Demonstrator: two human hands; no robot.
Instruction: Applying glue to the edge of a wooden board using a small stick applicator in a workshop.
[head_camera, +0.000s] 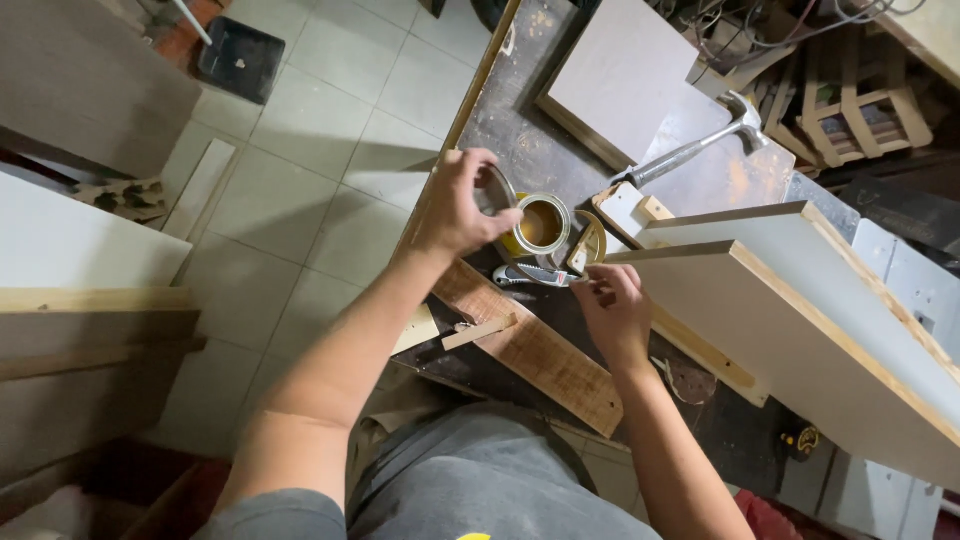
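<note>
My left hand grips the round metal lid of a small open can holding brown glue, right beside the can's rim. My right hand pinches a small wooden stick whose tip reaches toward the can. A utility knife lies just in front of the can. A white laminated board with a raw wood edge sits tilted to the right of my right hand.
A worn wooden plank lies on the dark workbench near me. A hammer and a white panel rest farther back. Wooden frames are stacked at the far right. Boards lean on the tiled floor at left.
</note>
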